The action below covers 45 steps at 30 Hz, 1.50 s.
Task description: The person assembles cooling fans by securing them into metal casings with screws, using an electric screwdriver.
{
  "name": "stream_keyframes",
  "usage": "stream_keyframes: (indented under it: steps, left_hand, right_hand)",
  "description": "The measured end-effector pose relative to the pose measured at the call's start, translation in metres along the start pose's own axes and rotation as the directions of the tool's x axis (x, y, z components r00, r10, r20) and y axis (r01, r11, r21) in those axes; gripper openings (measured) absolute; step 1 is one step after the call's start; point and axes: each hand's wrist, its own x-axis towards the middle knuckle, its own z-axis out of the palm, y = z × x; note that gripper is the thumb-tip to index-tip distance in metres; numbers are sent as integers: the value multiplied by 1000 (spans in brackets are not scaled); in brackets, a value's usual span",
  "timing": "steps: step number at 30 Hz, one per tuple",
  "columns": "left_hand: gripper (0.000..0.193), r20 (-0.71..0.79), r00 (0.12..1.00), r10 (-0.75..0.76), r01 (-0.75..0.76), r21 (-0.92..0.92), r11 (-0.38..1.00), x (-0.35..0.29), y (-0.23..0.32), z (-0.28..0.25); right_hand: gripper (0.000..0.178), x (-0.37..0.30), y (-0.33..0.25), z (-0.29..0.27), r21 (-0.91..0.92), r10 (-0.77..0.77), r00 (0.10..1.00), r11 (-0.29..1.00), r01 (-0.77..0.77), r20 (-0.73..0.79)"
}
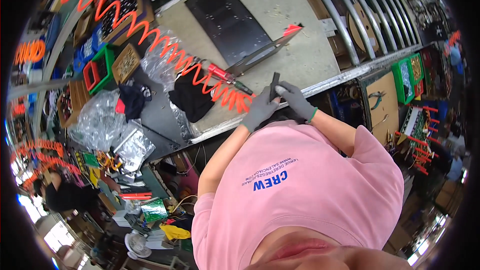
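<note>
A small dark bar-shaped piece (274, 86) stands up between my two hands at the near edge of the bench, too small to name further. My left hand (258, 110), in a grey glove, is closed around its lower part. My right hand (296, 102), gloved the same way, pinches it from the other side with the thumb against it. Just left of them lies a red powered screwdriver (221, 73) beside an orange coiled hose (235, 101). Beyond my hands, a long black panel (227, 20) with small light specks lies flat, and a narrow dark strip (265, 54) sits tilted near its end.
Black cloth (191, 99) and clear plastic bags (102, 120) lie to the left, near a green bin (102, 67) and a cardboard box of small parts (126, 63). Metal rollers (345, 25) run at the far right. Green bins (401, 82) and pliers (377, 99) are on the right.
</note>
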Motion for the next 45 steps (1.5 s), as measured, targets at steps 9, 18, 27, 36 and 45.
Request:
stream_keyframes:
  steps: [9,18,27,36,45]
  left_hand:
    - [36,-86,991,99,-77,230,970,88,22,72]
    - [23,-136,951,-278,240,-246,939,68,-23,43]
    - [26,-128,852,-508,357,-569,741,60,-14,47]
    - [29,-176,834,-523,425,-399,812,62,-60,50]
    - [54,-26,977,-212,199,477,856,28,-44,53]
  right_hand:
    - [29,57,12,-127,339,195,925,937,-78,-326]
    - [30,189,39,-221,-303,-20,932,948,-98,-362]
    - [30,251,5,-211,-715,-141,974,698,-31,-179]
    - [30,378,-56,-217,-655,-188,963,756,18,-191]
    - [40,515,-78,-198,-689,-173,929,717,-109,-327]
